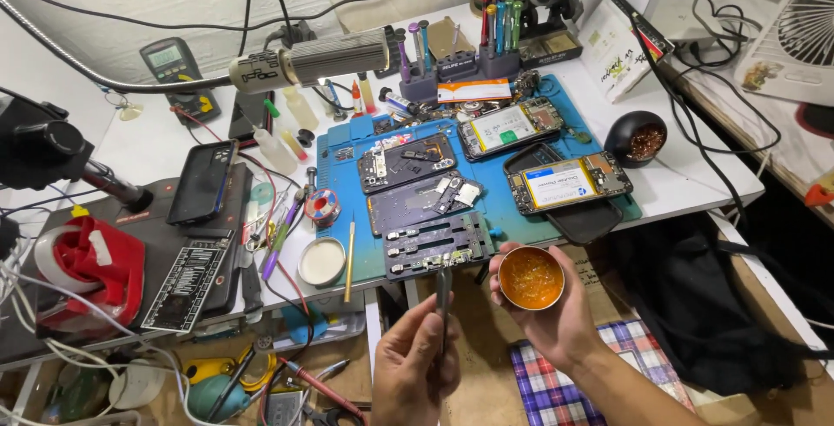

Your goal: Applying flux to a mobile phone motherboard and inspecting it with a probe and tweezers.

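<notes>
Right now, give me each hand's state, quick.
Left hand: closed around the tweezers, tips up toward the circuit board holder.
Right hand: holding a small round tin of amber flux, open side up.

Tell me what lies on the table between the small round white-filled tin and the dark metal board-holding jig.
In the head view, a thin yellowish stick tool lies between the white-filled tin and the dark jig, pointing away from the person.

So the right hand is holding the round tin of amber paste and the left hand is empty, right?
Not quite. In the head view the right hand does hold the round tin of amber paste, but the left hand is not empty: it grips slim tweezers pointing up toward the circuit board holder.
</notes>
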